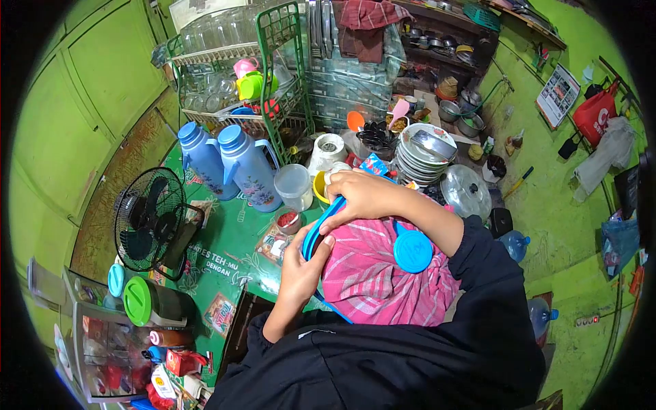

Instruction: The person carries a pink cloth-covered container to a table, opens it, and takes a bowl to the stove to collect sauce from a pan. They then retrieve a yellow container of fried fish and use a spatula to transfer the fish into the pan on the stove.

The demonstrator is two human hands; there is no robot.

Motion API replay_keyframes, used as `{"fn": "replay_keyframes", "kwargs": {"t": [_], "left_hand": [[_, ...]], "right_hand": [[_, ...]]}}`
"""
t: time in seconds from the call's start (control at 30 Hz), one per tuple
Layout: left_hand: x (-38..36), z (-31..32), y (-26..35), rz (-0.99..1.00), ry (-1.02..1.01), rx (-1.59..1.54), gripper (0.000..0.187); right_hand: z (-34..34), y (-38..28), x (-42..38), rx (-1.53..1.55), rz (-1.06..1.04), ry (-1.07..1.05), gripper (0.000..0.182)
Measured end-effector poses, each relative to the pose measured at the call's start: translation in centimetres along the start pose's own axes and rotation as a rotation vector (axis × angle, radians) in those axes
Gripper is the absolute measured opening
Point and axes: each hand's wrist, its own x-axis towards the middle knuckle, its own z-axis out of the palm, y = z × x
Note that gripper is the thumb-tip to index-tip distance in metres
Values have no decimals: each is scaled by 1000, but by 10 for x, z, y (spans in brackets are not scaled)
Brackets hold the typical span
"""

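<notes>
Our left hand (299,271) and right hand (363,196) are gripping the blue rim (315,231) beside the pink cloth (365,277), probably a stiff, sure handhold.

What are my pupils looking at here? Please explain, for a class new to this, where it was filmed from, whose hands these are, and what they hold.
There is no robot, just one picture from a camera on a person's head, looking forward and down. The left hand and right hand are the wearer's own, gripping a curved blue rim beside a pink cloth bundle. On the green table stand two flowered flasks, a fan and a green-lidded container.
</notes>
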Motion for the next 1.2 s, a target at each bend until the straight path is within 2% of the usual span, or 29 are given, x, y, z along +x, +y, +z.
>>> {"fn": "replay_keyframes", "kwargs": {"t": [0.6, 0.63, 0.67, 0.7, 0.73, 0.8, 0.83, 0.87, 0.93, 0.97, 1.0, 1.03, 1.07, 1.1, 1.17, 1.2], "left_hand": [[-6, 6, 9, 19, 34, 82, 37], [-3, 3, 7, 21, 35, 81, 37], [1, 0, 3, 272, 23, 286, 39], [0, -1, 4, 515, 11, 496, 42], [-6, 0, 7, 508, 13, 497, 42], [-12, 7, 22, 467, -35, 339, 51], [-13, 8, 22, 536, -77, 273, 61], [-21, 6, 21, 483, -199, 150, 71], [-26, 16, 22, 475, -301, -107, 75], [-25, 8, 24, 493, -302, 134, 70], [-26, 2, 28, 494, -306, 123, 70], [-28, -2, 34, 494, -370, 359, 64], [-29, -4, 37, 491, -435, 601, 58], [-33, -1, 31, 519, -373, 488, 45], [-35, 8, 22, 498, -355, 364, 42], [-38, 9, 20, 467, -317, 239, 39]], "right_hand": [[-3, -7, -7, -23, -20, 60, 67], [-9, -14, -10, -80, -65, 187, 67], [-14, -17, -14, -139, -113, 307, 67], [-14, -16, -15, -174, -99, 301, 77], [-22, -13, -18, -137, -73, 194, 69], [-42, 0, -24, 199, -3, 31, 56], [-54, 1, -34, 190, -117, 51, 44], [-60, 3, -46, 189, -110, 31, 40], [-67, 3, -74, 262, -77, 79, 37], [-60, 8, -88, 257, -68, 78, 37], [-46, 19, -101, 399, 19, 216, 34], [-35, 28, -110, 538, 107, 358, 32], [-25, 33, -115, 532, 116, 366, 32], [-18, 34, -117, 561, 188, 452, 29], [-10, 32, -123, 515, 316, 551, 24], [-7, 34, -123, 494, 292, 580, 21]]}}
